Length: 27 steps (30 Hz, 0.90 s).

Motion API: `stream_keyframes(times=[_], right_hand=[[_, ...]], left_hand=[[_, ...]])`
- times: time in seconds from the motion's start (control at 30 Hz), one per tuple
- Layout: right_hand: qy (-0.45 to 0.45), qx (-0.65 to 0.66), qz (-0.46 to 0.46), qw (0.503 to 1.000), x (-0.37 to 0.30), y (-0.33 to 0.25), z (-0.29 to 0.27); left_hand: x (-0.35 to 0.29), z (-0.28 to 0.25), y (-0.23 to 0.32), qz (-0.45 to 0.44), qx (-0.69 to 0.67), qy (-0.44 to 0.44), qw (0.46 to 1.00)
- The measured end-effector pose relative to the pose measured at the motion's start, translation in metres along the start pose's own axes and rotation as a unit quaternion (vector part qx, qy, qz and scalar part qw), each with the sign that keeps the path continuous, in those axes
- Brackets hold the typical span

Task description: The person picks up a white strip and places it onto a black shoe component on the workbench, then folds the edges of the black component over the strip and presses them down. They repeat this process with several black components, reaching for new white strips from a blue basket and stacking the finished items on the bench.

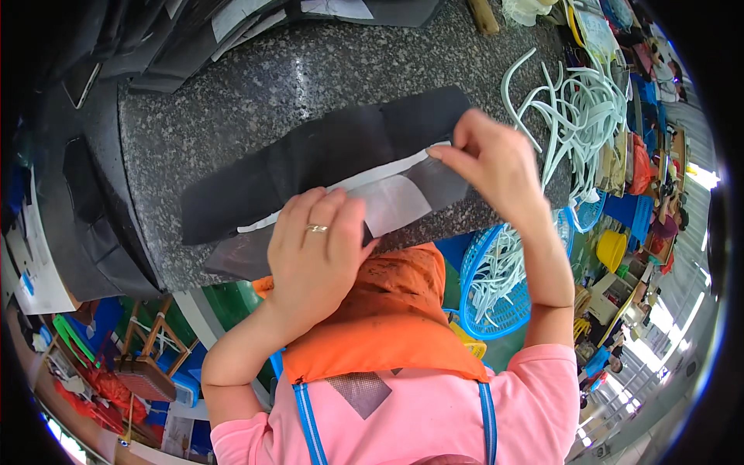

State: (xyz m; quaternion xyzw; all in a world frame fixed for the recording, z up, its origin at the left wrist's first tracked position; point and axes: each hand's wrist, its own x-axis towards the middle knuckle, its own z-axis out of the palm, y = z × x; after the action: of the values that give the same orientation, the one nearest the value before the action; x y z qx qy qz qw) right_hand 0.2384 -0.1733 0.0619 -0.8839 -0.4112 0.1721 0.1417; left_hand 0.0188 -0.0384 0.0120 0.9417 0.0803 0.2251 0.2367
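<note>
A long black sheet (325, 151) lies slanted across a speckled stone table in front of me. A narrow white strip (380, 177) runs along it, with a pale grey-white patch (395, 203) just below the strip. My left hand (314, 248), with a ring on one finger, rests over the left part of the strip, fingertips pressing down on it and thumb apart. At the far right end, my right hand (496, 163) pinches the strip's end between thumb and fingers. The part of the strip under my left fingers is hidden.
Loose pale strips (581, 116) hang over the table's right edge, above a blue basket (496, 306) of more strips. Stacked black sheets (178, 58) lie at the far left, and black material (101, 209) hangs at the left edge. A wooden stick (483, 15) lies at the back.
</note>
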Motion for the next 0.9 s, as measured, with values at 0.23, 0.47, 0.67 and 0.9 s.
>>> stream_keyframes(times=[0.23,0.47,0.67,0.9], right_hand=[[0.152,-0.071,-0.318,0.933,0.023,-0.063,-0.011],[-0.109,0.049,-0.295,0.948,0.018,-0.099,0.009],[-0.080,0.105,-0.432,0.892,-0.027,-0.074,0.040],[-0.042,-0.037,-0.542,0.839,-0.013,-0.076,0.047]], left_hand=[[0.001,-0.008,0.035,-0.047,0.132,-0.039,0.989],[-0.064,-0.020,-0.003,-0.115,0.065,0.095,0.987],[-0.077,-0.017,-0.014,-0.056,0.141,0.086,0.985],[-0.061,-0.065,-0.028,-0.193,-0.079,0.114,0.971]])
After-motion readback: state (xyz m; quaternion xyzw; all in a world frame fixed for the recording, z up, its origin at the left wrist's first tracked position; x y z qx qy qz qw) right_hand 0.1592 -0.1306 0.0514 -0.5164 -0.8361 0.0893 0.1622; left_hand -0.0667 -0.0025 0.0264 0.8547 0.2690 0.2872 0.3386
